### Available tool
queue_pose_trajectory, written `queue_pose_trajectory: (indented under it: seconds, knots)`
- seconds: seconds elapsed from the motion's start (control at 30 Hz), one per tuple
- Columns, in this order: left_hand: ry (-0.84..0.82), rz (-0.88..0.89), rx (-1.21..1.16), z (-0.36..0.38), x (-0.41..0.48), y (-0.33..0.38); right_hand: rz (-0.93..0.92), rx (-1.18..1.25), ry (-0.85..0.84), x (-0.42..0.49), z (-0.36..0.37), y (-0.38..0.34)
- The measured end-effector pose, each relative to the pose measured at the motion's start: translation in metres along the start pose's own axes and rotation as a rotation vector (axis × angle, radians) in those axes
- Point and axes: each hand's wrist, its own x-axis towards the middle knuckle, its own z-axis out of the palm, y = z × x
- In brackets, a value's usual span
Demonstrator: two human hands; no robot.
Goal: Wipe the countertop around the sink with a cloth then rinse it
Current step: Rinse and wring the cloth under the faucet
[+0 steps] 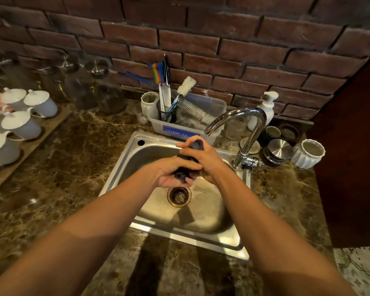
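Note:
A dark cloth (185, 175), twisted into a roll, is held over the steel sink (203, 229). My left hand (173, 171) grips its lower end just above the drain (179, 195). My right hand (203, 155) grips its upper end, where a dark tip (197, 144) pokes out above the fingers. That tip sits below the spout of the chrome tap (244, 122). I cannot see any water stream. The hands look wet. Brown marble countertop (68, 174) surrounds the sink.
Behind the sink stands a plastic tub (214, 103) of brushes and utensils, with a white soap dispenser (265, 107) to its right. Steel lids (279, 149) and a white fluted pot (309, 152) sit right of the tap. White lidded cups (21, 122) and glass jars (107, 90) fill the left.

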Motion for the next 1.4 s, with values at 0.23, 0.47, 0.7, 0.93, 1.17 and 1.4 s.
queue_pose_trajectory:
  seconds: [0.23, 0.47, 0.7, 0.93, 1.17, 1.4]
  knots:
    - [0.121, -0.096, 0.527, 0.012, -0.008, 0.004, -0.155, -0.143, -0.08, -0.015, 0.009, -0.018]
    - [0.386, 0.073, 0.825, 0.014, 0.01, -0.024, 0.063, 0.109, 0.317, -0.01, 0.022, 0.005]
    - [0.575, 0.14, 1.262, -0.005, 0.037, -0.066, 0.344, 0.252, 0.522, -0.001, 0.015, 0.047]
    - [0.679, 0.099, 1.548, -0.016, 0.046, -0.069, 0.454, 0.412, 0.716, 0.02, 0.009, 0.069]
    - [0.606, 0.102, 2.077, -0.011, 0.045, -0.05, 0.565, 0.207, 0.921, 0.034, 0.005, 0.077]
    - [0.67, 0.082, 2.169, 0.014, 0.023, -0.042, 0.499, 0.506, 0.778, 0.006, 0.007, 0.052]
